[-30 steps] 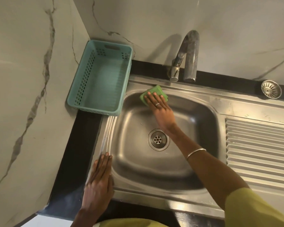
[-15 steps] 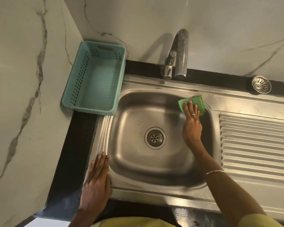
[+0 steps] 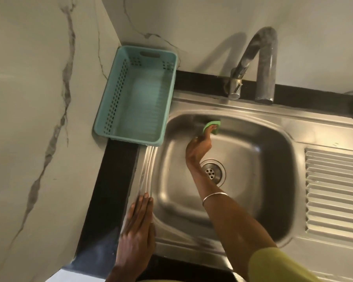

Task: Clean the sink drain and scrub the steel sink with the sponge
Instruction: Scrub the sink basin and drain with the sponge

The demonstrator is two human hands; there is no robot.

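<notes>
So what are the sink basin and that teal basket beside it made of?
The steel sink basin looks like brushed stainless steel: grey, with soft streaky reflections. The teal perforated basket appears to be moulded plastic: matte, uniform colour, with punched rows of holes.

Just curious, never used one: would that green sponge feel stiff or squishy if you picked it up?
Probably squishy: the green sponge bends under the right hand pressing it against the steel sink wall. Likely light, since fingertips alone move it.
</notes>
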